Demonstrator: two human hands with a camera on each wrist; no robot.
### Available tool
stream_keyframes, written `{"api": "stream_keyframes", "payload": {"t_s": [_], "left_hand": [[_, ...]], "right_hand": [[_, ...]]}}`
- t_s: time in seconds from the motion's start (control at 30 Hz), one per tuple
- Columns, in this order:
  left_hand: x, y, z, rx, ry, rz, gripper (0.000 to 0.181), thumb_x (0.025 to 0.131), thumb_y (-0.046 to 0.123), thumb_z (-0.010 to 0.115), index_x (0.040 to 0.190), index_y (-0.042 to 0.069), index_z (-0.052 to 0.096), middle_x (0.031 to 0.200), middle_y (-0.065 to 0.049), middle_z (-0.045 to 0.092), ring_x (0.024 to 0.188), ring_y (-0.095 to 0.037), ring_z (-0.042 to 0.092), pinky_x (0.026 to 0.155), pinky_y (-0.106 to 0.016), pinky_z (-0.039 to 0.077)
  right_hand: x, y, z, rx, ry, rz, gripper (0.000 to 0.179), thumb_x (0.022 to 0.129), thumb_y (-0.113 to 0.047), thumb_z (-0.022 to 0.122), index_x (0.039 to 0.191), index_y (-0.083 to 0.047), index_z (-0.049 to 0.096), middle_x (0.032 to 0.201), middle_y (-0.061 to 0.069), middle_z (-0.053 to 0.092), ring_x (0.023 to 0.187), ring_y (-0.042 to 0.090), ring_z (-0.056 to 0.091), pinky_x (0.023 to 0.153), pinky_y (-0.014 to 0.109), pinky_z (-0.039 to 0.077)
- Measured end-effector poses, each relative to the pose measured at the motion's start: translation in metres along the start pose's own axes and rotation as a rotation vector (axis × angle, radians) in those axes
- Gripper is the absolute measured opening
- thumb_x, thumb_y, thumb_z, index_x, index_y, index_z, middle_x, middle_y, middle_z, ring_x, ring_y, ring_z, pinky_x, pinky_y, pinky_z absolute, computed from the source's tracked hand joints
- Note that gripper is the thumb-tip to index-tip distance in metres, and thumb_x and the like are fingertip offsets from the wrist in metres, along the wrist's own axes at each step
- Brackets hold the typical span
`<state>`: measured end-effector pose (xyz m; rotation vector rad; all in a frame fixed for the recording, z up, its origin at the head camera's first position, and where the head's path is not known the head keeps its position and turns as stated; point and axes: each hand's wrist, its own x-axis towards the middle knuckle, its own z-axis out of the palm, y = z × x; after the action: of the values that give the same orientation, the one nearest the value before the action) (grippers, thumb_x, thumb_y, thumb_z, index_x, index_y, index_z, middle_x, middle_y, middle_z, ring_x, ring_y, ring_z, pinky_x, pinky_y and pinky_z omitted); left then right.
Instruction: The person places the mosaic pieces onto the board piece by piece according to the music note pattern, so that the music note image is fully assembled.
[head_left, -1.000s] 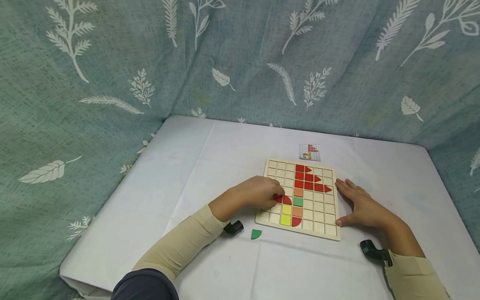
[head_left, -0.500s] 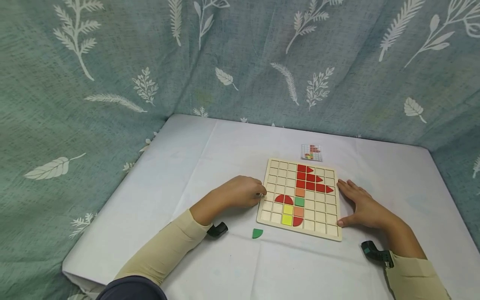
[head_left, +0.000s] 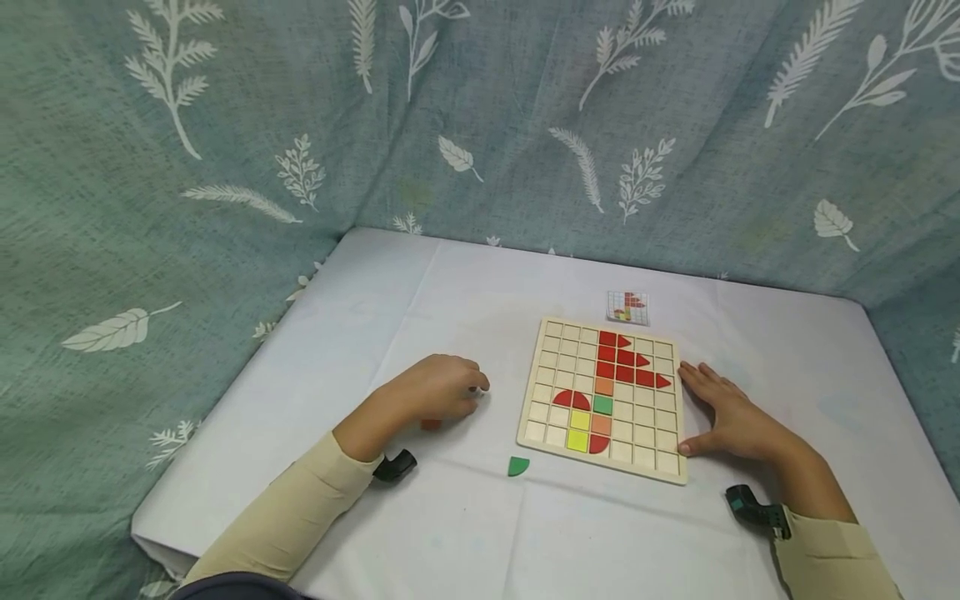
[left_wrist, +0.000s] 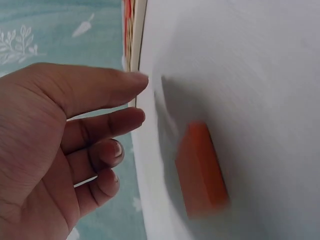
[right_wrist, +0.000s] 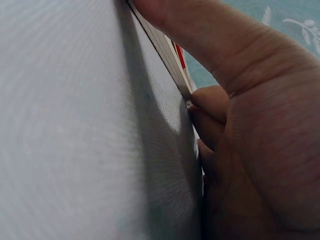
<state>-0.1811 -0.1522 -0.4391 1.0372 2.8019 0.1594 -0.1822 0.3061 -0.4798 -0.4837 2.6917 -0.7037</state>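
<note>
My left hand (head_left: 437, 389) hovers over the white tablecloth left of the wooden grid board (head_left: 633, 448), fingers loosely bent and holding nothing. An orange piece (left_wrist: 200, 172) lies by it on the cloth; the head view shows only part of it, below the palm. Spread along the board's right edge, my right hand (head_left: 738, 423) touches the rim with thumb and fingertips. Red, orange, yellow and green pieces fill some cells, among them a red half-dome made of two quarter-rounds (head_left: 572, 399) and a green square (head_left: 602, 405). The right fingertips are partly hidden in the right wrist view.
A green quarter-round piece (head_left: 518, 466) lies on the cloth in front of the board's lower left corner. Behind the board is a small printed pattern card (head_left: 627, 307). A leaf-patterned curtain (head_left: 510, 125) hangs behind and left of the table.
My left hand has left the red quarter-round on the board and moved left over the cloth, where the orange piece now shows. The right hand stays at the board's edge.
</note>
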Motion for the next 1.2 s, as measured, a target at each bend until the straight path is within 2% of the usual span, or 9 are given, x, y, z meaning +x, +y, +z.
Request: {"api": "stream_keyframes", "payload": {"t_s": [0.2, 0.47, 0.67, 0.83, 1.07, 1.2], "left_hand": [[-0.03, -0.013, -0.003, -0.071, -0.012, -0.069, 0.026, 0.079, 0.016, 0.069, 0.105, 0.016, 0.074, 0.094, 0.009, 0.064, 0.082, -0.009, 0.058, 0.077, -0.03, 0.047], [-0.058, -0.026, 0.002, -0.119, 0.058, -0.02, 0.017, 0.081, 0.024, 0.073, 0.095, 0.015, 0.075, 0.09, 0.009, 0.065, 0.083, -0.011, 0.062, 0.076, -0.031, 0.049], [-0.074, -0.029, 0.009, -0.172, 0.086, -0.045, 0.015, 0.081, 0.022, 0.072, 0.094, 0.015, 0.076, 0.092, 0.011, 0.065, 0.087, -0.01, 0.062, 0.078, -0.031, 0.05], [-0.078, -0.03, 0.014, -0.189, 0.094, -0.055, 0.018, 0.078, 0.019, 0.074, 0.096, 0.016, 0.075, 0.094, 0.013, 0.064, 0.088, -0.007, 0.061, 0.08, -0.031, 0.049], [-0.075, -0.027, 0.014, -0.204, 0.104, -0.058, 0.015, 0.079, 0.02, 0.074, 0.094, 0.016, 0.075, 0.092, 0.013, 0.063, 0.086, -0.007, 0.06, 0.078, -0.03, 0.049], [-0.071, -0.025, 0.013, -0.198, 0.114, -0.038, 0.011, 0.079, 0.021, 0.073, 0.09, 0.018, 0.073, 0.089, 0.014, 0.062, 0.082, -0.007, 0.059, 0.076, -0.029, 0.049]], "right_hand": [[0.001, -0.001, 0.0, -0.009, 0.001, -0.003, 0.137, 0.052, -0.066, 0.083, 0.155, -0.004, 0.016, 0.159, 0.021, 0.012, 0.144, 0.043, 0.0, 0.104, 0.069, 0.007], [0.0, 0.001, -0.001, 0.002, 0.007, 0.006, 0.137, 0.052, -0.065, 0.084, 0.155, -0.004, 0.016, 0.159, 0.021, 0.011, 0.144, 0.044, -0.001, 0.103, 0.071, 0.007], [-0.001, 0.0, 0.0, 0.004, 0.008, -0.005, 0.136, 0.053, -0.063, 0.084, 0.155, -0.004, 0.017, 0.159, 0.021, 0.012, 0.144, 0.045, 0.0, 0.103, 0.071, 0.008], [-0.001, 0.001, 0.002, 0.003, 0.019, -0.011, 0.136, 0.052, -0.063, 0.085, 0.155, -0.004, 0.017, 0.159, 0.02, 0.013, 0.144, 0.044, 0.001, 0.103, 0.071, 0.008], [0.0, 0.002, 0.002, -0.007, 0.019, -0.013, 0.136, 0.053, -0.064, 0.084, 0.155, -0.004, 0.017, 0.159, 0.02, 0.013, 0.144, 0.044, 0.001, 0.103, 0.07, 0.009], [0.0, 0.002, 0.002, 0.001, 0.018, -0.009, 0.135, 0.053, -0.064, 0.085, 0.155, -0.005, 0.018, 0.159, 0.02, 0.013, 0.144, 0.043, 0.001, 0.103, 0.07, 0.009]]}}
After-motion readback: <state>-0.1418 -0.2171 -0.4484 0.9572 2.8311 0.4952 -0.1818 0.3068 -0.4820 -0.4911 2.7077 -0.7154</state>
